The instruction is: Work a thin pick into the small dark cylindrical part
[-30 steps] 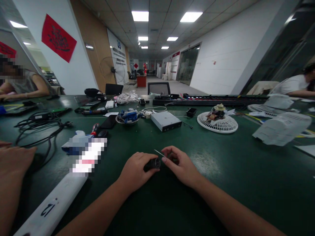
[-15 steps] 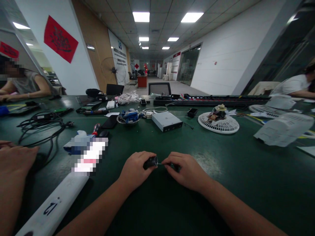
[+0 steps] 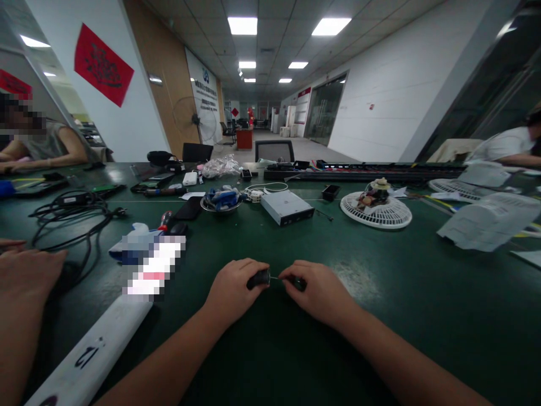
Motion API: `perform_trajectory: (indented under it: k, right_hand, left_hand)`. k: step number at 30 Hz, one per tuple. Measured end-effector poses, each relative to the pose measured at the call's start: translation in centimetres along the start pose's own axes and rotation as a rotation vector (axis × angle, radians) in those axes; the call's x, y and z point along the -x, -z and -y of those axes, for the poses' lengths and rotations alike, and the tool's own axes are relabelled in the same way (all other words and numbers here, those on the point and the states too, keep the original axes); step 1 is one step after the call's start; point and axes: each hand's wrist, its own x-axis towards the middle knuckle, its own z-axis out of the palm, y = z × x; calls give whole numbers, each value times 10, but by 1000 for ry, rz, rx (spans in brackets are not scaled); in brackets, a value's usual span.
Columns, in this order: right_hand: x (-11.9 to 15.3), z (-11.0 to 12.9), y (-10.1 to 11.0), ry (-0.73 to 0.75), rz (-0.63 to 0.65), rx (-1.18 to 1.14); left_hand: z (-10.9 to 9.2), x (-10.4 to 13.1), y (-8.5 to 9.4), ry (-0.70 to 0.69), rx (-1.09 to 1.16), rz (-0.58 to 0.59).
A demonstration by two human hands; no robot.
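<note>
Over the dark green table, my left hand [image 3: 231, 288] is closed around a small black cylinder [image 3: 258, 278], thumb below and fingers above. Its rimmed end points right, toward my other hand. Between the fingertips of my right hand [image 3: 321, 288] is a thin metal rod [image 3: 274, 277], which spans the short gap to the cylinder's end. Whether the rod goes inside the cylinder cannot be made out. The rest of the rod is hidden by my right fingers.
Ahead lie a grey disc drive [image 3: 287, 207], a metal bowl [image 3: 220, 210] with blue cloth, and a white fan grille [image 3: 376, 213]. At left are a long white object [image 3: 88, 355], a coiled black cable [image 3: 76, 206] and another person's hand [image 3: 29, 276].
The black cylinder has turned slightly, so its open end faces me less. My right fingers have shifted a little around the rod. Both hands stay close together in nearly the same place.
</note>
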Motion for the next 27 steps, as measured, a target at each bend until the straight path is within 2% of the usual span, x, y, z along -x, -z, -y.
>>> perform_trajectory:
  k: [3,7,10,12,15,19,23,27]
  right_hand:
    - [0,1,0,39,28,-66]
    - [0,0,0,-23,10,-54]
    - [0,-1,0,20,64,-116]
    - [0,0,-1,13,53,-139]
    - [0,1,-2,-45,15,-74]
    - [-1,0,-2,-18,63,-108]
    - [-2,0,-2,-98,24,-17]
    - [-2,1,-2,-21,79,-55]
  left_hand:
    - [0,0,1,5,18,17]
    - [0,-1,1,-14,18,49]
    - [0,0,0,-33,20,56]
    - [1,0,-1,-37,20,57]
    - [2,1,-1,-32,18,57]
    - [3,0,-2,-40,22,59]
    - [2,-1,-3,-41,25,52]
    - [2,0,-2,-18,40,41]
